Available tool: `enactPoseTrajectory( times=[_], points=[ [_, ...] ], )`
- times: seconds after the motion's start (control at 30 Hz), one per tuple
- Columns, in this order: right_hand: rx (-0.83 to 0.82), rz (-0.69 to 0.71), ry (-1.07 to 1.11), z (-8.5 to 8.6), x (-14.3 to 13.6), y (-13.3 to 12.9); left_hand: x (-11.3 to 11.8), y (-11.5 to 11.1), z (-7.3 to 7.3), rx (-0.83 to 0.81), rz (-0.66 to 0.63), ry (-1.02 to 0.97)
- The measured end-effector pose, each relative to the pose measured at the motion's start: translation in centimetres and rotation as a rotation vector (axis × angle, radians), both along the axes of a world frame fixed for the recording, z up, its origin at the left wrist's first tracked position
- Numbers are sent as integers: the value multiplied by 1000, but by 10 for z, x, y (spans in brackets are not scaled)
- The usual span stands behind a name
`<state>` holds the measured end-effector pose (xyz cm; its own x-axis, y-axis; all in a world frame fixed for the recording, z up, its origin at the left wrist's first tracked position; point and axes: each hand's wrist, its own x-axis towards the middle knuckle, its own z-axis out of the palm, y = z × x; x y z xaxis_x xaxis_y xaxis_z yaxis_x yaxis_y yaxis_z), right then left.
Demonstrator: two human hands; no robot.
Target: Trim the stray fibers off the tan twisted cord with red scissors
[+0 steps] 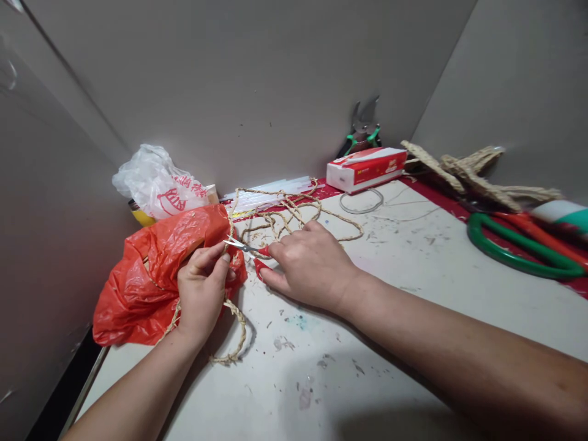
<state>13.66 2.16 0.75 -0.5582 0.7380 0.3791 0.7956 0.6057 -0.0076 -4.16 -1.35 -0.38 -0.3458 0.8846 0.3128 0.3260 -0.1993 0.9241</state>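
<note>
The tabletop (285,392) is pale, stained and littered with small scraps. The red plastic bag (126,294) rests on its left part, crumpled and bulging. The right hand (312,266) is positioned to the right of the bag, knuckles up, forearm extending from the lower right; its fingers grip the scissors (250,248) by the handles, thumb at the lower one. The left hand (199,294) is raised in front of the bag's right part, its back toward the camera; its fingers pinch the rope (242,331) between thumb and forefinger. The rope is straw-coloured and braided, with loose fibre ends along its length. Its looped bulk lies to the right of the bag, and one curved length drops at the bag's lower right. The scissors have red handles and thin, slightly parted metal blades. They stand beside the bag's right edge, blade tips at the pinched rope; contact cannot be determined.
</note>
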Motion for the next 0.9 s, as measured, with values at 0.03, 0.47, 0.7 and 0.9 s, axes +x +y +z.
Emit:
enactPoseTrajectory(
  times=[0.03, 0.47, 0.7, 0.9],
  points=[
    [-14, -6, -9, 1, -1, -1, -1, 0, -1, 39, 2, 59],
    [-103, 19, 19, -2, -1, 5, 1, 0, 4, -142, 17, -90],
    [-273, 12, 486, -12, 1, 12, 4, -1, 6, -65, -112, -269],
    [-866, 294, 1148, -17, -6, 17, 10, -6, 12, -376, -370, -498]
  ],
)
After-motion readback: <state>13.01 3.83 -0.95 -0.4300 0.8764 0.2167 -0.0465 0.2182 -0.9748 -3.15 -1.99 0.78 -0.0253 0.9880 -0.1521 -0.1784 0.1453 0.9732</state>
